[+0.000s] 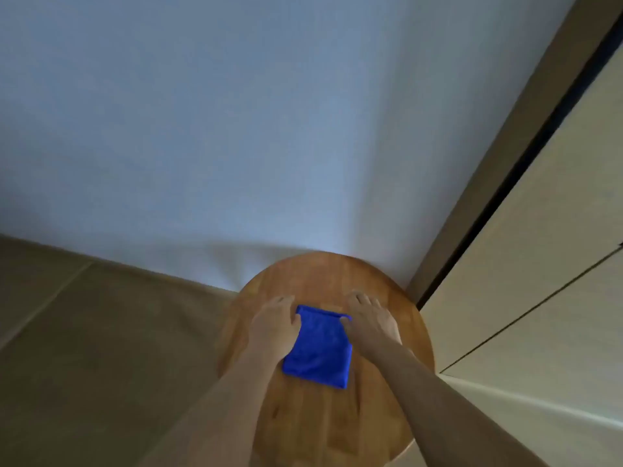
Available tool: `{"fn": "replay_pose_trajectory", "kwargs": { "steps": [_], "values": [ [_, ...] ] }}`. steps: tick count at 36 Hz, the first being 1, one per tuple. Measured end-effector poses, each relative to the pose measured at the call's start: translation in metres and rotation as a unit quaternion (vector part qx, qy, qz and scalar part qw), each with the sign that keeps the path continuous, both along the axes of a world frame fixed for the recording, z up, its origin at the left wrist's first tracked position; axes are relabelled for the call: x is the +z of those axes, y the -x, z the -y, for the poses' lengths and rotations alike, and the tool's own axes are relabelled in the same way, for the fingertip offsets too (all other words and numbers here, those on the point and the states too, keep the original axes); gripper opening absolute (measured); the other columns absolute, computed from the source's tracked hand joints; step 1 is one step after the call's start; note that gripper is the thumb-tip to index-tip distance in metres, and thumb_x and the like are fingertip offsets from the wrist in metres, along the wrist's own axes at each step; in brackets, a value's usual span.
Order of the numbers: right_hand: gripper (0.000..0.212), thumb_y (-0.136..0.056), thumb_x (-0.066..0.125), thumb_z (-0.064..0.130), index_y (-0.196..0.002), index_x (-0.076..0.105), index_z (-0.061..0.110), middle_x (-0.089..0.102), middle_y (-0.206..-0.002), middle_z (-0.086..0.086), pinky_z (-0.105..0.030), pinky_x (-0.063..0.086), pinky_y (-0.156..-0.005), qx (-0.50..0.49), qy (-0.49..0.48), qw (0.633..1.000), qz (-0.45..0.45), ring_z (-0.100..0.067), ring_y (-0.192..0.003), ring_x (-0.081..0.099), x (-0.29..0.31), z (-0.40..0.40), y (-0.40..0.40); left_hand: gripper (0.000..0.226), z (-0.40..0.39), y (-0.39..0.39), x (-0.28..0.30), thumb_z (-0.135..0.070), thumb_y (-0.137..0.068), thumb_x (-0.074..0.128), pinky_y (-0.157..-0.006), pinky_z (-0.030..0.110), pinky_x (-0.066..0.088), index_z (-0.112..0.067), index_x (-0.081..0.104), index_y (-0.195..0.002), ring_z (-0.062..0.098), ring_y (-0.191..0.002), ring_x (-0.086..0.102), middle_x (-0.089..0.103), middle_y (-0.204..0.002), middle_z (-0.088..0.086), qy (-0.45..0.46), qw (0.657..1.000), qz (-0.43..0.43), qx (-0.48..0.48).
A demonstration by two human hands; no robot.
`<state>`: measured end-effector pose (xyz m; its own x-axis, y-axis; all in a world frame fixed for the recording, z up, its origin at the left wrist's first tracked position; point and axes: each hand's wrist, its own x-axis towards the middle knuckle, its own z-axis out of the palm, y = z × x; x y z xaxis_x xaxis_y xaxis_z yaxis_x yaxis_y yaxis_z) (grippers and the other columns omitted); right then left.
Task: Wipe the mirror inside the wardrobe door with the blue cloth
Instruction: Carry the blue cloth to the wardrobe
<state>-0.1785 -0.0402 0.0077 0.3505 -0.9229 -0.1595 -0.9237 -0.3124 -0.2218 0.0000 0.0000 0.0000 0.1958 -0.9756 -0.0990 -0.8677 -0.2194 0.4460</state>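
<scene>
The blue cloth (pixel 318 348) looks like soft, fuzzy fabric, matt with a fine nap, folded into a thick pad. It lies on a round wooden bench (pixel 323 274) of warm brown planks with visible grain and a smooth, faintly satin finish. The wall (pixel 202 129) behind is plain and matt, painted pale. The wardrobe door (pixel 539 264) at the right edge has smooth, flat cream panels with a dull sheen. The floor (pixel 101 332) looks smooth, beige and matt.

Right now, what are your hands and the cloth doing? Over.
Both hands on the cloth: left hand, right hand, one each side. Cloth folded, flat on the round table. No mirror in view.
</scene>
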Motion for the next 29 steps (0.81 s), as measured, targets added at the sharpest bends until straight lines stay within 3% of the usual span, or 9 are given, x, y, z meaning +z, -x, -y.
{"fn": "replay_pose_trajectory", "kwargs": {
  "steps": [13,18,25,29],
  "values": [
    [0.057,-0.097,0.039,0.03,-0.149,0.018,0.021,0.032,-0.149,0.0,-0.031,0.038,-0.101,-0.02,-0.123,0.986,-0.107,-0.019,-0.129,0.038,-0.104,0.058,-0.007,0.062,0.055,-0.006,-0.106,-0.033,-0.092,0.05,-0.1,0.028,0.037,-0.021,0.019,-0.145,0.016,-0.129,0.037,0.032,-0.145,-0.002,-0.105,0.994,-0.016,0.025],
    [0.055,-0.096,0.039,0.026,-0.147,0.018,0.019,0.038,-0.143,-0.003,-0.03,0.046,-0.085,-0.025,-0.165,0.974,-0.154,-0.021,-0.12,0.041,-0.15,0.075,-0.007,0.076,0.067,0.006,-0.15,-0.024,-0.091,0.056,-0.103,0.03,0.035,-0.024,0.006,-0.148,0.021,-0.132,0.034,0.019,-0.151,0.004,-0.153,0.982,-0.079,0.079],
    [0.074,-0.096,0.045,0.043,-0.152,0.0,0.024,0.004,-0.157,-0.002,-0.027,0.042,-0.065,-0.072,-0.192,0.972,-0.113,-0.024,-0.115,0.048,-0.204,0.088,-0.013,0.081,0.081,0.019,-0.199,-0.032,-0.091,0.055,-0.103,0.034,0.038,-0.022,-0.001,-0.148,0.027,-0.134,0.029,0.009,-0.154,0.01,-0.18,0.968,-0.091,0.149],
    [0.084,-0.093,0.048,0.049,-0.151,-0.009,0.026,-0.01,-0.159,-0.002,-0.026,0.041,-0.062,-0.12,-0.214,0.967,-0.071,-0.025,-0.116,0.047,-0.226,0.082,-0.022,0.083,0.083,0.028,-0.214,-0.038,-0.09,0.054,-0.106,0.041,0.036,-0.022,-0.003,-0.148,0.03,-0.137,0.024,0.007,-0.154,0.011,-0.188,0.958,-0.115,0.183]
  ]
}}
